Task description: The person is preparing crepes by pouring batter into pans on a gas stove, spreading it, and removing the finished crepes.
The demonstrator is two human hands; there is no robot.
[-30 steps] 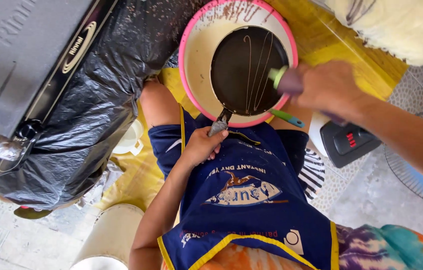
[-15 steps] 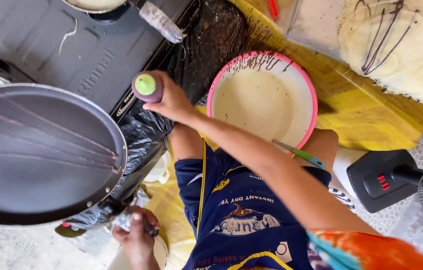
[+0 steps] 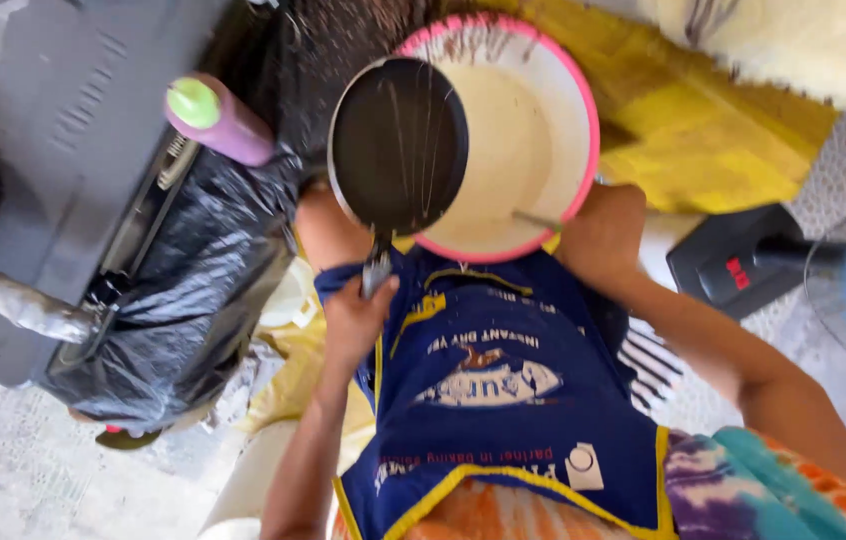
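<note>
I see the dark frying pan (image 3: 399,142) back over the pink-rimmed bowl (image 3: 553,110), covering its left part; half a second ago it hung well left of the bowl, above the grey stove. My left hand (image 3: 355,318) has come up just below the bowl, gripping the handle. The purple bottle (image 3: 215,118) now sits alone left of the bowl, and my right hand (image 3: 598,235) has dropped to the bowl's lower right rim.

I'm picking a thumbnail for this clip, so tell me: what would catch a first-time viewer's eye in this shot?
First the dark round pan, held by its handle in the left hand over the pink-rimmed bowl of pale batter at top centre. Next the blue apron filling the lower middle. Then the purple bottle with a green cap standing at upper left beside crumpled black plastic. The right hand is hidden behind the bowl's edge.
</note>
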